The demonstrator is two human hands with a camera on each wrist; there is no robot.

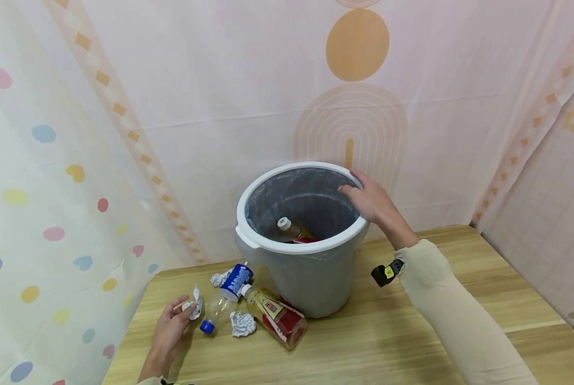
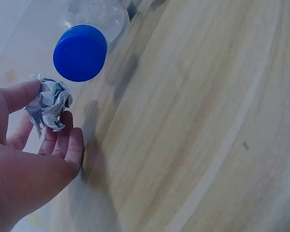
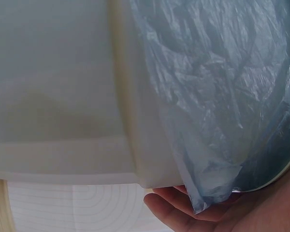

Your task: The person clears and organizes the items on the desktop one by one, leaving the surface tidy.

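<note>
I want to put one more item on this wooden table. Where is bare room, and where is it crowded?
The light wooden table is bare right of the grey plastic bin, around the right sleeve, and along the front edge. Left of the bin it is crowded: the red-labelled bottle, blue-capped clear bottle and crumpled paper balls.

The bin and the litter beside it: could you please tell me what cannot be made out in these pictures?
- Bin contents: head view shows only a bottle; the rim hides the rest.
- Left hand grip on the paper wad: in the left wrist view the palm hides part of it.
- Right hand: right wrist view shows only a palm edge under the liner.
- Clear bottle: cut off by the left wrist view's top edge.
</note>
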